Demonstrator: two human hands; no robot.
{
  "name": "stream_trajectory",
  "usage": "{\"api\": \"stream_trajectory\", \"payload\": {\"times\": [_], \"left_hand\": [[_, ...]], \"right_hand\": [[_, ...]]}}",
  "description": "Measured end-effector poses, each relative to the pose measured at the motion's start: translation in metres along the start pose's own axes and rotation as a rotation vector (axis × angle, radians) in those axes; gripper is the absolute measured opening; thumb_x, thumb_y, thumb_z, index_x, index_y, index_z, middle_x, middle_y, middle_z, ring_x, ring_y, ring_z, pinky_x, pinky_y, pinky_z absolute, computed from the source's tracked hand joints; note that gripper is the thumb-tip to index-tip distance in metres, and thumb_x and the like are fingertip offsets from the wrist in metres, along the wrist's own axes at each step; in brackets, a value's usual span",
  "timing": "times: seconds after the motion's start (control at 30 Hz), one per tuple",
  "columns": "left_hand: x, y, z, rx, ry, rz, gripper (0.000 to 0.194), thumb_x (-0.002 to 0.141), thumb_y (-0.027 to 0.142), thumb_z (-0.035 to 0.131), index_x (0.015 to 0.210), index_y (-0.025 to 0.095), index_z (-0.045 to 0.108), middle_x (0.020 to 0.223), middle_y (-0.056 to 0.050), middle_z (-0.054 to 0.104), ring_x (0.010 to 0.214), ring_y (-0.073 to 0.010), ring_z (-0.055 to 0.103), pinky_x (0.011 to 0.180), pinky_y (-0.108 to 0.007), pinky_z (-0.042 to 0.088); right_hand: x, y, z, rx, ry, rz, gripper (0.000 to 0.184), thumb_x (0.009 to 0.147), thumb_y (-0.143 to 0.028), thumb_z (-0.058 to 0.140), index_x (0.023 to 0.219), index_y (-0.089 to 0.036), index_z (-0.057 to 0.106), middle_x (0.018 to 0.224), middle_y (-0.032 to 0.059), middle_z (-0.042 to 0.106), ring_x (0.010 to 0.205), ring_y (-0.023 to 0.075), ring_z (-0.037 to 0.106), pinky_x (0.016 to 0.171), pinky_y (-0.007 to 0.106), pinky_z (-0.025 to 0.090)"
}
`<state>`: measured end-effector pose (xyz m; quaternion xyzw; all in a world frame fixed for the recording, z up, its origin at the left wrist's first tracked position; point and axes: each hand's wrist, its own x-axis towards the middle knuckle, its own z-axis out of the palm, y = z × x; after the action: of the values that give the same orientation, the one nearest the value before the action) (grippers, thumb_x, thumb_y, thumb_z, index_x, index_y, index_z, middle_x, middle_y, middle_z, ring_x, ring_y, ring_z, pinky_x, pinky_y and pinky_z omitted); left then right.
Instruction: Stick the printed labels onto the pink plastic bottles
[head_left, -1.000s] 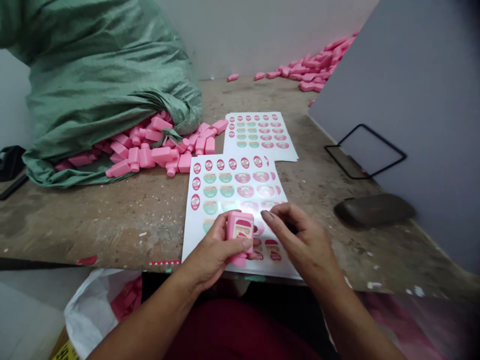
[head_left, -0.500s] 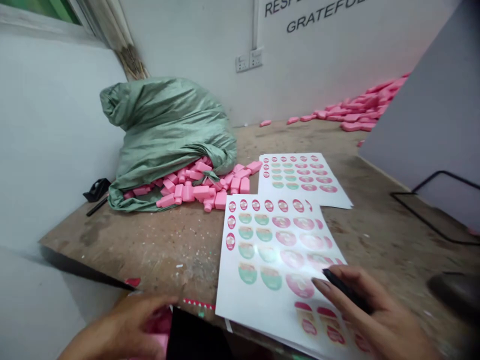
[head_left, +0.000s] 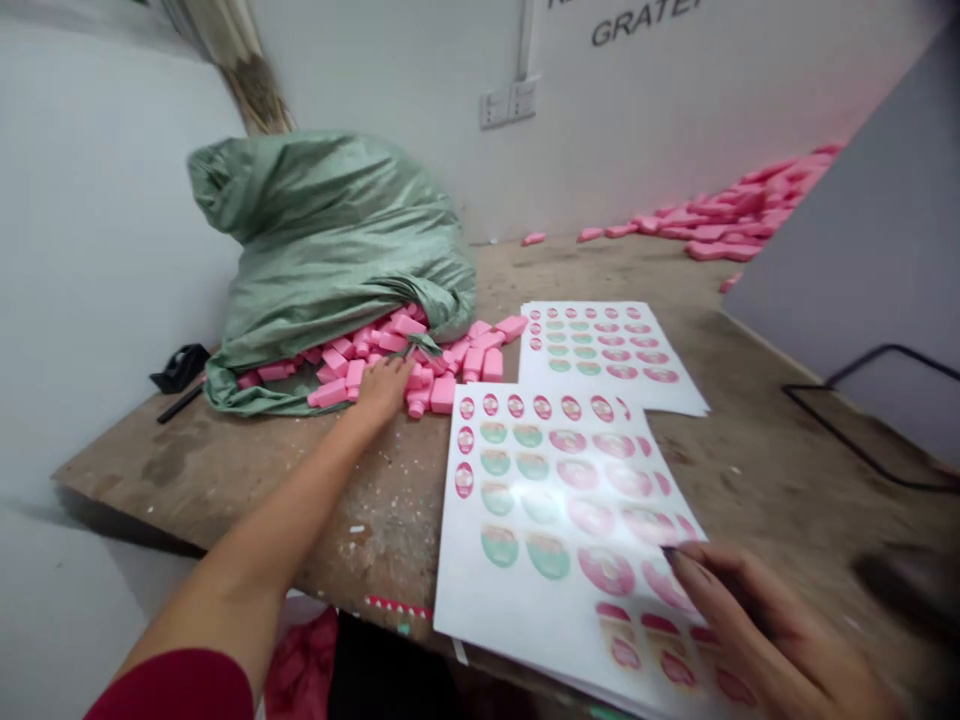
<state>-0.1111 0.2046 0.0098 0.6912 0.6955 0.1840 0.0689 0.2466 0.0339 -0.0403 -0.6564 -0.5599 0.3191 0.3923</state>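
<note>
Red sleeve cloth (head_left: 172, 688) ended partway along the left forearm, which reached across the bench. Nearest, at the lower right, the right hand (head_left: 780, 640) curled its fingers around a dark slim implement (head_left: 720, 590), perhaps a pen, though blur hid its tip. It hung over the corner of a glossy white label sheet (head_left: 570, 510) printed with pink and green ovals; that thin sheet would likely flex easily and seemed best lifted by an edge. The left hand (head_left: 382, 392), fingers loosely spread, lay on pink plastic bottles (head_left: 442, 393) spilling from a green woven sack (head_left: 330, 240); whether it gripped one, I cannot tell. Those squarish bottles looked light, stiff and hollow, best pinched across their flat sides. Beyond lay a second label sheet (head_left: 607, 340) on the scarred wooden bench (head_left: 180, 470), with more bottles (head_left: 720, 235) strewn along the far wall.
</note>
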Motion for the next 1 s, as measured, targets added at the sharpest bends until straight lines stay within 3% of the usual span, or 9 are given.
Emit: {"api": "stream_trajectory", "payload": {"times": [0.1, 0.2, 0.3, 0.4, 0.53, 0.63, 0.7, 0.77, 1.0], "left_hand": [[-0.007, 0.003, 0.003, -0.03, -0.043, -0.003, 0.042, 0.076, 0.008, 0.056, 0.116, 0.016, 0.061, 0.124, -0.018, 0.059, 0.121, -0.0355, 0.049, 0.104, -0.052, 0.033], [-0.029, 0.011, 0.006, -0.159, -0.036, 0.025, 0.051, 0.072, 0.016, 0.066, 0.122, 0.018, 0.055, 0.128, -0.016, 0.054, 0.121, -0.0344, 0.049, 0.1, -0.047, 0.038], [-0.067, 0.031, 0.011, -0.714, -0.056, -0.04, 0.065, 0.063, 0.027, 0.08, 0.121, 0.023, 0.05, 0.11, -0.008, 0.062, 0.099, -0.0254, 0.06, 0.082, -0.036, 0.048], [-0.108, 0.063, 0.018, -1.245, -0.226, -0.212, 0.058, 0.063, 0.031, 0.082, 0.113, 0.023, 0.054, 0.102, -0.006, 0.066, 0.087, -0.0199, 0.063, 0.072, -0.03, 0.05], [-0.146, 0.107, 0.027, -1.358, -0.53, -0.213, 0.056, 0.063, 0.021, 0.084, 0.113, 0.022, 0.059, 0.1, -0.007, 0.07, 0.09, -0.0198, 0.066, 0.076, -0.029, 0.051], [-0.159, 0.135, 0.034, -1.489, -0.468, -0.26, 0.059, 0.062, 0.015, 0.085, 0.114, 0.024, 0.06, 0.104, -0.004, 0.069, 0.093, -0.018, 0.065, 0.08, -0.027, 0.051], [-0.164, 0.151, 0.04, -1.664, -0.396, -0.401, 0.052, 0.064, 0.018, 0.084, 0.111, 0.023, 0.061, 0.103, -0.003, 0.068, 0.091, -0.0154, 0.064, 0.079, -0.024, 0.051], [-0.169, 0.162, 0.047, -1.785, -0.455, -0.559, 0.043, 0.069, 0.022, 0.081, 0.107, 0.018, 0.062, 0.1, -0.005, 0.067, 0.086, -0.0136, 0.063, 0.077, -0.024, 0.052], [-0.165, 0.161, 0.054, -1.726, -0.507, -0.745, 0.048, 0.082, 0.028, 0.072, 0.121, 0.025, 0.043, 0.109, -0.007, 0.064, 0.085, -0.0205, 0.068, 0.069, -0.034, 0.057]], "right_hand": [[-0.004, -0.008, -0.006, 0.035, -0.037, 0.022, 0.039, 0.078, -0.063, 0.06, 0.082, -0.025, 0.067, 0.063, 0.002, 0.063, 0.048, 0.0176, 0.053, 0.043, 0.031, 0.044], [-0.002, -0.003, -0.009, 0.105, 0.023, 0.05, 0.034, 0.079, -0.057, 0.064, 0.08, -0.023, 0.063, 0.063, -0.0009, 0.058, 0.055, 0.0153, 0.052, 0.05, 0.027, 0.043], [-0.001, 0.003, -0.01, 0.199, 0.054, 0.106, 0.033, 0.079, -0.055, 0.065, 0.078, -0.023, 0.059, 0.064, -0.0032, 0.053, 0.057, 0.0135, 0.048, 0.053, 0.026, 0.04], [-0.004, -0.004, -0.005, 0.203, 0.012, 0.097, 0.028, 0.08, -0.051, 0.065, 0.082, -0.023, 0.06, 0.064, -0.004, 0.051, 0.059, 0.0134, 0.047, 0.054, 0.026, 0.039], [-0.009, -0.028, 0.008, 0.342, -0.24, 0.098, 0.032, 0.072, -0.047, 0.073, 0.091, -0.024, 0.06, 0.059, -0.0074, 0.045, 0.052, 0.0115, 0.043, 0.048, 0.025, 0.036], [-0.009, -0.041, 0.017, 0.462, -0.347, 0.139, 0.037, 0.067, -0.044, 0.078, 0.09, -0.024, 0.058, 0.058, -0.0085, 0.046, 0.049, 0.0102, 0.043, 0.044, 0.023, 0.033], [-0.008, -0.043, 0.019, 0.516, -0.312, 0.124, 0.033, 0.069, -0.043, 0.076, 0.088, -0.024, 0.056, 0.063, -0.007, 0.052, 0.052, 0.0104, 0.046, 0.047, 0.023, 0.037], [-0.008, -0.041, 0.015, 0.529, -0.261, 0.079, 0.029, 0.073, -0.042, 0.074, 0.087, -0.024, 0.056, 0.066, -0.0058, 0.054, 0.056, 0.0107, 0.048, 0.052, 0.024, 0.04], [-0.02, -0.01, -0.012, -0.175, -0.228, -0.047, 0.022, 0.088, -0.042, 0.054, 0.09, -0.023, 0.065, 0.068, -0.0007, 0.063, 0.061, 0.016, 0.056, 0.058, 0.028, 0.037]]}}
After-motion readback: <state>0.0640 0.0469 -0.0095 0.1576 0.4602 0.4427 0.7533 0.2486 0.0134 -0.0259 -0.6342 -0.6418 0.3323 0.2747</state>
